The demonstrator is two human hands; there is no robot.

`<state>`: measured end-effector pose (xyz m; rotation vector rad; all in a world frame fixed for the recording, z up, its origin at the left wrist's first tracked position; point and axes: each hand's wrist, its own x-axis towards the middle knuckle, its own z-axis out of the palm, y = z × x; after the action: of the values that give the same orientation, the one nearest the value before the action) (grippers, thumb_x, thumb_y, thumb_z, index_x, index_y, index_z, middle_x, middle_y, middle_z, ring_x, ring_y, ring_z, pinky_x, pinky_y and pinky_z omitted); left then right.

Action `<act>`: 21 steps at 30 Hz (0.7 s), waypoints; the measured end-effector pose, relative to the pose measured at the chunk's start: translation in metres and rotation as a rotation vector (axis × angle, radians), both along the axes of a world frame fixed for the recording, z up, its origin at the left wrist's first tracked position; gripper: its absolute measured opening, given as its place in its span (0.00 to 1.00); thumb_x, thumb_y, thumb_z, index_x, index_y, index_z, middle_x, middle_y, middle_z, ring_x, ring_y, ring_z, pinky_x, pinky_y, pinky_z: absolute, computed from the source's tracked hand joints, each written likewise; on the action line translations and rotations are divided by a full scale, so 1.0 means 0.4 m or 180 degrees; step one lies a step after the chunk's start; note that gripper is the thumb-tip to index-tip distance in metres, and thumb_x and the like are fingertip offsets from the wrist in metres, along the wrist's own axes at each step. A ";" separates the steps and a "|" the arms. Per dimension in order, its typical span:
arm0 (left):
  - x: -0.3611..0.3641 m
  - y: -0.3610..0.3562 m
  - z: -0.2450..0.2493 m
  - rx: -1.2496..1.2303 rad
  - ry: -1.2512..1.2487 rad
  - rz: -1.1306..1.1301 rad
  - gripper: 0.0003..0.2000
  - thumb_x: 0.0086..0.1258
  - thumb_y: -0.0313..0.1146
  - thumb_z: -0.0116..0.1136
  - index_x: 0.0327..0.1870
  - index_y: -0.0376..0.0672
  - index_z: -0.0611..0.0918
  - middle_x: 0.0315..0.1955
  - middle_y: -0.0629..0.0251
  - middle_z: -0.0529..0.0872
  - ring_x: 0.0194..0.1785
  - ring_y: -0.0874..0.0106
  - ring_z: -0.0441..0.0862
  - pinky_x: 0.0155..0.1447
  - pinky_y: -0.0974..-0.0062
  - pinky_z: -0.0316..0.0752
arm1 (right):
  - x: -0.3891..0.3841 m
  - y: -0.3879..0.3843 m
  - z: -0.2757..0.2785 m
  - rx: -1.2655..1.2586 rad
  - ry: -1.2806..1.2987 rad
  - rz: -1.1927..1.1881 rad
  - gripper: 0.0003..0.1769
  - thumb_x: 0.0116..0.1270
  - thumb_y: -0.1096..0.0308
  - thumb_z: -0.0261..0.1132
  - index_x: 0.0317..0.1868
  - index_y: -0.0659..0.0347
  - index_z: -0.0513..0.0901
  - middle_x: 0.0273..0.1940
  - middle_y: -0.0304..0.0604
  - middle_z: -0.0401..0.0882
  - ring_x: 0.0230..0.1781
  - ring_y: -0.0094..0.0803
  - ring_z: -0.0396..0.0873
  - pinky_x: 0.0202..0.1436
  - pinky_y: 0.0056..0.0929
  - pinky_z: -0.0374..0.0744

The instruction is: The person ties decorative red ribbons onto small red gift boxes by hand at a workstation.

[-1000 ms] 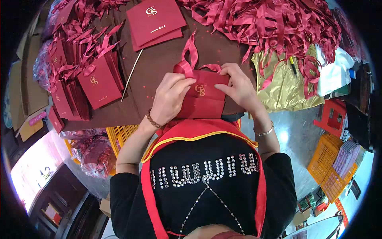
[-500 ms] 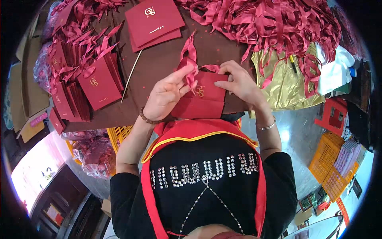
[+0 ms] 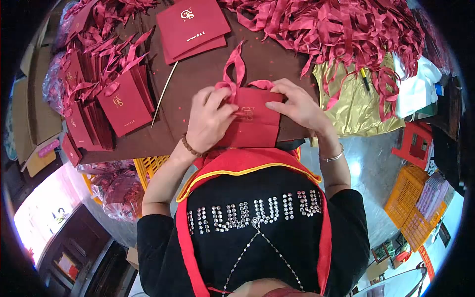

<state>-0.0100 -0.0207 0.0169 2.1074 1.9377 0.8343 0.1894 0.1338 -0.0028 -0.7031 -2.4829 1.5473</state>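
Head view shows a red paper bag point(image 3: 255, 123) lying flat on the near edge of the brown table point(image 3: 198, 74), just in front of the person's chest. The left hand point(image 3: 210, 119) has its fingers curled tight around the ribbon point(image 3: 235, 64) at the bag's upper left corner. The right hand point(image 3: 297, 106) pinches the bag's upper right edge between thumb and forefinger. A stack of bags point(image 3: 118, 101) lies to the left, a thin stick point(image 3: 163, 91) beside it, and a ribbon pile point(image 3: 346, 29) lies beyond.

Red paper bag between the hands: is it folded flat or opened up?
Folded flat: the red paper bag lies flat on the brown table.
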 end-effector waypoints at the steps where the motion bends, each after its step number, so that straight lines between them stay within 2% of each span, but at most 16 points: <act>1: 0.006 0.000 0.031 0.0090 0.0643 -0.0100 0.09 0.53 0.25 0.61 0.36 0.43 0.82 0.51 0.54 0.78 0.53 0.57 0.76 0.55 0.57 0.71 | -0.001 -0.001 0.001 -0.0197 0.0012 -0.0018 0.16 0.60 0.66 0.67 0.43 0.66 0.76 0.44 0.43 0.73 0.40 0.31 0.74 0.43 0.26 0.73; 2: 0.012 -0.007 0.045 0.0156 0.0659 -0.0271 0.09 0.53 0.30 0.61 0.36 0.44 0.81 0.54 0.57 0.76 0.58 0.56 0.73 0.60 0.51 0.65 | -0.001 -0.003 0.001 -0.0195 0.0010 -0.0023 0.16 0.60 0.66 0.67 0.43 0.66 0.76 0.44 0.43 0.73 0.40 0.31 0.74 0.43 0.26 0.73; 3: 0.012 -0.011 0.038 0.0155 0.0654 -0.0270 0.09 0.53 0.30 0.61 0.36 0.44 0.81 0.54 0.57 0.76 0.58 0.56 0.73 0.60 0.51 0.65 | -0.001 -0.007 -0.002 -0.0338 -0.0041 -0.0117 0.15 0.60 0.66 0.66 0.44 0.66 0.76 0.44 0.42 0.73 0.40 0.28 0.73 0.41 0.25 0.73; 5: 0.010 -0.028 0.019 -0.0139 -0.0391 -0.1505 0.11 0.56 0.30 0.59 0.40 0.43 0.80 0.52 0.58 0.78 0.56 0.58 0.75 0.61 0.54 0.66 | -0.001 -0.013 -0.015 -0.0492 -0.0090 -0.0185 0.15 0.61 0.67 0.66 0.44 0.67 0.76 0.44 0.40 0.72 0.39 0.25 0.73 0.39 0.23 0.73; 6: 0.019 -0.030 0.022 -0.0609 -0.1160 -0.1820 0.13 0.58 0.28 0.56 0.46 0.42 0.79 0.48 0.59 0.80 0.53 0.60 0.77 0.61 0.57 0.67 | 0.001 -0.013 -0.029 -0.0515 0.0044 -0.0183 0.14 0.61 0.68 0.65 0.44 0.66 0.76 0.44 0.38 0.72 0.38 0.22 0.72 0.37 0.21 0.73; 7: 0.035 -0.036 0.026 -0.1136 -0.1861 -0.1803 0.13 0.63 0.25 0.54 0.49 0.40 0.79 0.44 0.58 0.82 0.50 0.62 0.79 0.57 0.65 0.72 | 0.001 -0.014 -0.035 -0.0535 0.0177 -0.0184 0.14 0.61 0.69 0.65 0.45 0.66 0.76 0.44 0.36 0.72 0.37 0.19 0.71 0.36 0.20 0.73; 9: 0.059 -0.037 0.037 -0.1708 -0.2613 -0.1404 0.11 0.67 0.24 0.51 0.49 0.38 0.79 0.41 0.58 0.82 0.47 0.67 0.80 0.52 0.71 0.74 | -0.002 -0.016 -0.027 -0.0620 0.0122 -0.0188 0.13 0.62 0.69 0.65 0.45 0.65 0.76 0.41 0.35 0.73 0.35 0.17 0.71 0.35 0.19 0.72; 10: 0.064 -0.033 0.035 -0.1702 -0.2610 -0.1406 0.11 0.67 0.24 0.51 0.49 0.38 0.79 0.41 0.58 0.82 0.47 0.67 0.80 0.52 0.71 0.74 | -0.002 -0.018 -0.017 -0.0705 0.0062 -0.0209 0.12 0.63 0.69 0.65 0.45 0.64 0.76 0.38 0.33 0.73 0.33 0.15 0.70 0.33 0.17 0.72; 11: 0.069 -0.030 0.031 -0.1766 -0.2882 -0.1154 0.10 0.69 0.25 0.51 0.48 0.37 0.80 0.37 0.60 0.82 0.43 0.71 0.80 0.48 0.74 0.74 | -0.003 -0.020 0.004 -0.0702 0.0061 -0.0214 0.12 0.63 0.69 0.65 0.45 0.64 0.76 0.38 0.33 0.73 0.33 0.15 0.70 0.33 0.17 0.72; 13: 0.070 -0.023 0.040 -0.2102 -0.3300 -0.0570 0.07 0.70 0.27 0.52 0.44 0.36 0.81 0.29 0.68 0.81 0.34 0.81 0.77 0.39 0.81 0.73 | -0.008 -0.021 0.049 -0.1618 -0.0432 -0.0465 0.11 0.64 0.69 0.64 0.45 0.63 0.76 0.32 0.30 0.74 0.28 0.13 0.69 0.31 0.16 0.71; 15: 0.073 -0.022 0.030 -0.1959 -0.3469 0.0006 0.06 0.71 0.27 0.52 0.40 0.36 0.81 0.27 0.70 0.80 0.30 0.82 0.75 0.36 0.84 0.71 | 0.001 -0.029 0.010 -0.1853 -0.0225 -0.0527 0.11 0.64 0.69 0.64 0.45 0.62 0.76 0.31 0.29 0.75 0.27 0.12 0.70 0.31 0.15 0.71; 17: 0.071 -0.010 0.014 -0.1771 -0.3251 -0.0065 0.06 0.71 0.27 0.51 0.39 0.36 0.79 0.28 0.67 0.81 0.30 0.81 0.77 0.35 0.82 0.73 | 0.007 -0.031 -0.008 -0.2086 -0.0015 -0.0586 0.11 0.65 0.68 0.64 0.45 0.62 0.76 0.29 0.29 0.75 0.27 0.12 0.70 0.30 0.14 0.71; 19: 0.090 0.003 -0.002 -0.1024 -0.2310 0.0409 0.06 0.72 0.27 0.49 0.42 0.36 0.78 0.29 0.65 0.82 0.29 0.81 0.78 0.32 0.81 0.74 | 0.007 -0.028 -0.003 -0.2177 0.0009 -0.0543 0.11 0.65 0.68 0.64 0.45 0.63 0.76 0.32 0.30 0.77 0.28 0.12 0.72 0.31 0.14 0.72; 21: 0.095 0.019 -0.002 -0.1102 -0.2152 0.0384 0.07 0.73 0.26 0.48 0.46 0.36 0.76 0.30 0.63 0.83 0.30 0.79 0.80 0.30 0.81 0.75 | 0.004 -0.031 -0.005 -0.2297 0.0076 -0.0584 0.11 0.65 0.68 0.64 0.45 0.63 0.76 0.32 0.30 0.77 0.28 0.11 0.72 0.31 0.14 0.72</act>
<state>0.0282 -0.0132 0.0160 1.2948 1.6844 0.9813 0.1909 0.1212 -0.0047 -0.9477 -1.7345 2.3509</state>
